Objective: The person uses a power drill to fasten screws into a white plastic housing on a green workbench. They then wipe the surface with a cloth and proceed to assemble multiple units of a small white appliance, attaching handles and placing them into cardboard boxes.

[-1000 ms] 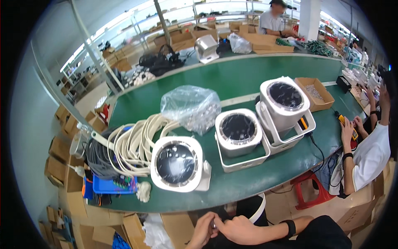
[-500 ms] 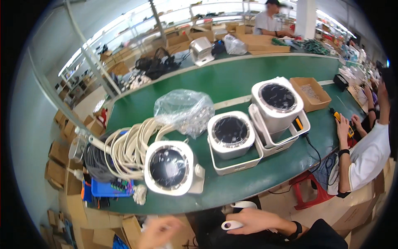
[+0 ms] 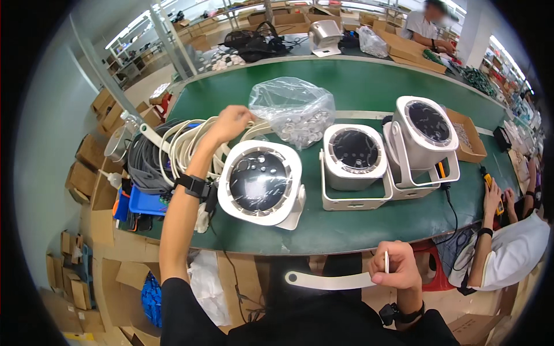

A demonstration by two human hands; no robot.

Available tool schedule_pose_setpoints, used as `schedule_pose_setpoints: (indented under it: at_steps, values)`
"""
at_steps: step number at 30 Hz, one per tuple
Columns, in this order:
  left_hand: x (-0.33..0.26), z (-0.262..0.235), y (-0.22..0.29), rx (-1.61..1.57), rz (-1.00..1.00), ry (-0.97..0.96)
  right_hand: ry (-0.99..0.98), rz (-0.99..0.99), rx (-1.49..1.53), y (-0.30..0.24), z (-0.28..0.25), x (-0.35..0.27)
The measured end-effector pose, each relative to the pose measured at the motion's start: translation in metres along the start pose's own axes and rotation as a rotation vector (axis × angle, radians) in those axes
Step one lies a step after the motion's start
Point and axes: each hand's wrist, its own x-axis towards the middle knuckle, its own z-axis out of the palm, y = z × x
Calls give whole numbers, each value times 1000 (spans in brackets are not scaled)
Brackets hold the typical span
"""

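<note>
My right hand (image 3: pixel 398 264), near the table's front edge, is closed around a white U-shaped bracket (image 3: pixel 332 281). One flat arm of the bracket extends left to a rounded end with a hole. My left hand (image 3: pixel 232 123) reaches over the table to the near left side of a clear plastic bag (image 3: pixel 294 112) holding many small pale parts. Its fingers are bent and partly hidden, so whether they grip the bag is unclear. Below that hand stands a white round-faced lamp (image 3: pixel 259 183) with film over its dark front. Under my left forearm lie coiled cream cables (image 3: pixel 186 151).
Two more white lamps in brackets, a middle one (image 3: pixel 355 151) and a right one (image 3: pixel 426 130), stand right of the first. Behind them is a cardboard box (image 3: pixel 470 138) of small parts. A blue tray (image 3: pixel 144 202) sits at the left edge. A co-worker (image 3: pixel 508 248) holds a yellow tool at right.
My left hand has moved from below the table edge up to the plastic bag. My right hand has lifted and turned the bracket. The whole view has shifted.
</note>
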Motion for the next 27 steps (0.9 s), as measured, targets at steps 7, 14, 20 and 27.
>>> schedule_pose_setpoints:
  at_steps: [7,14,20,27]
  values:
    - [80,-45,72,255,110,-196,-42,-4,-128,5,-1,8]
    - [45,-47,100,270,520,89,-32,-132,329,10,7,13]
    - [-161,-39,240,-165,563,-610,-37,-460,929,-27,14,30]
    - [-198,-26,209,238,570,423,89,-450,700,-54,57,88]
